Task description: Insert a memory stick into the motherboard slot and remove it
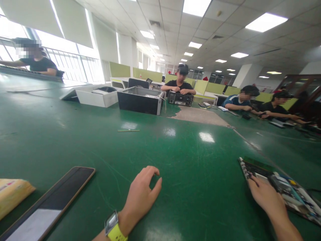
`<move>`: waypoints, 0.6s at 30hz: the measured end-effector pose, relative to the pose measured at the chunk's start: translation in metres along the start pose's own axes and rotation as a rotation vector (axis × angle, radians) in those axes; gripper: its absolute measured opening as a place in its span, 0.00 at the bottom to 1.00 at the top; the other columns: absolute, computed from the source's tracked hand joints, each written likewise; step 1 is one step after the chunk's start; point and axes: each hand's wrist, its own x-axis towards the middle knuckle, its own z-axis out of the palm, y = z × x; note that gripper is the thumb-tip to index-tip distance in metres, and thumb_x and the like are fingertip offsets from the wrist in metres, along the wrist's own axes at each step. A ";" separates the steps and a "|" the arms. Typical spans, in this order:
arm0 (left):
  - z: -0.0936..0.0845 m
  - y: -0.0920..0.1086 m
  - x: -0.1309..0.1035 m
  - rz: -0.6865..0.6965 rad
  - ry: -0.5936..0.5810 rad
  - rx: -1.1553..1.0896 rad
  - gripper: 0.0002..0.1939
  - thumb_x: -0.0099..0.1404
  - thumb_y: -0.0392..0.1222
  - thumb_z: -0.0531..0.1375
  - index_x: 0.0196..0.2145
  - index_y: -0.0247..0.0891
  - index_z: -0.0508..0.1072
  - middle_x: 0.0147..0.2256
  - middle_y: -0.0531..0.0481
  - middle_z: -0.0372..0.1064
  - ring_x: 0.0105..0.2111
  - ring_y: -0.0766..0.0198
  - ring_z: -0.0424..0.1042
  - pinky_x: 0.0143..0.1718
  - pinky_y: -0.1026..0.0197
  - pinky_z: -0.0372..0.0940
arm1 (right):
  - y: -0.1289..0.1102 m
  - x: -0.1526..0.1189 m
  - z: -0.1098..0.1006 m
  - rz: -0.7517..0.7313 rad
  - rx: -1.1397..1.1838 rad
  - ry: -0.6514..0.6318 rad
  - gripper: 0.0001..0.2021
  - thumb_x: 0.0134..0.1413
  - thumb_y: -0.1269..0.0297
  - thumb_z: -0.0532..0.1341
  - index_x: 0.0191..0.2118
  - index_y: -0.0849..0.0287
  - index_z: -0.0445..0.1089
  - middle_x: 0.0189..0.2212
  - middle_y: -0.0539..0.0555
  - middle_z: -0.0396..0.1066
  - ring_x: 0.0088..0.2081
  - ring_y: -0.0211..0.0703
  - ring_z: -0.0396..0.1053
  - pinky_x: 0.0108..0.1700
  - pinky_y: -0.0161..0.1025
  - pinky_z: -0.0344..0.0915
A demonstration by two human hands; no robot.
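Observation:
My left hand (142, 194), with a yellow-strapped watch (114, 227) at its wrist, is over the green table (190, 174); its thumb and fingers are curved with a gap between them, holding nothing. At the right, my right hand (267, 197) lies on the left part of a circuit board (293, 187) covered with components. Its fingertips are bent at the board's left edge, and the thumb is hard to make out. A thin green strip (128, 130) lies farther back on the table.
A dark phone-like slab (72, 184) and a yellow packet (15, 194) lie at the left. Behind stand an open computer case (137, 103) and a white box (96, 98). A person across handles another black case (180, 98); more people sit at the far right and far left.

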 end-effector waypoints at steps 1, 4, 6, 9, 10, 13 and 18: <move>0.001 0.000 0.000 -0.003 -0.004 0.004 0.05 0.63 0.41 0.53 0.36 0.39 0.66 0.36 0.48 0.67 0.38 0.59 0.67 0.41 0.56 0.64 | -0.005 -0.002 -0.003 -0.003 -0.003 -0.030 0.29 0.56 0.52 0.42 0.54 0.61 0.68 0.54 0.63 0.65 0.54 0.63 0.63 0.52 0.58 0.61; 0.002 0.000 -0.001 0.004 -0.010 0.008 0.05 0.63 0.41 0.53 0.36 0.39 0.67 0.36 0.48 0.68 0.38 0.59 0.67 0.41 0.56 0.64 | -0.024 -0.008 -0.020 0.042 -0.004 -0.141 0.28 0.57 0.51 0.42 0.54 0.56 0.69 0.52 0.62 0.68 0.51 0.61 0.67 0.49 0.53 0.64; 0.001 0.001 -0.001 0.021 -0.014 0.007 0.06 0.63 0.41 0.53 0.36 0.39 0.67 0.36 0.48 0.68 0.37 0.59 0.67 0.41 0.56 0.64 | -0.043 -0.016 -0.033 0.058 0.027 -0.189 0.28 0.57 0.47 0.42 0.51 0.52 0.71 0.47 0.61 0.73 0.48 0.62 0.69 0.46 0.53 0.65; 0.000 0.004 -0.002 0.047 -0.026 0.008 0.06 0.64 0.41 0.53 0.36 0.39 0.67 0.36 0.48 0.68 0.37 0.59 0.68 0.41 0.56 0.64 | -0.082 -0.037 -0.052 -0.061 0.142 -0.186 0.29 0.57 0.43 0.42 0.48 0.51 0.72 0.42 0.58 0.76 0.45 0.61 0.71 0.45 0.51 0.66; 0.000 0.005 -0.002 0.055 -0.030 0.007 0.06 0.64 0.41 0.53 0.36 0.39 0.67 0.36 0.48 0.68 0.37 0.59 0.68 0.41 0.56 0.65 | -0.097 -0.048 -0.056 -0.125 0.199 -0.177 0.28 0.57 0.42 0.43 0.47 0.51 0.73 0.42 0.57 0.76 0.45 0.59 0.72 0.46 0.50 0.66; -0.001 0.008 -0.003 0.077 -0.047 0.000 0.06 0.64 0.41 0.53 0.38 0.40 0.68 0.39 0.47 0.69 0.40 0.59 0.68 0.44 0.56 0.65 | -0.140 -0.088 -0.064 -0.329 0.372 -0.196 0.27 0.58 0.43 0.45 0.45 0.52 0.74 0.41 0.55 0.76 0.43 0.53 0.73 0.46 0.45 0.67; 0.002 0.005 -0.004 0.106 -0.077 0.031 0.19 0.64 0.44 0.54 0.52 0.41 0.63 0.52 0.44 0.64 0.52 0.55 0.63 0.53 0.51 0.60 | -0.181 -0.150 -0.068 -0.795 0.550 -0.328 0.32 0.50 0.42 0.57 0.58 0.53 0.63 0.43 0.56 0.75 0.39 0.50 0.75 0.41 0.41 0.72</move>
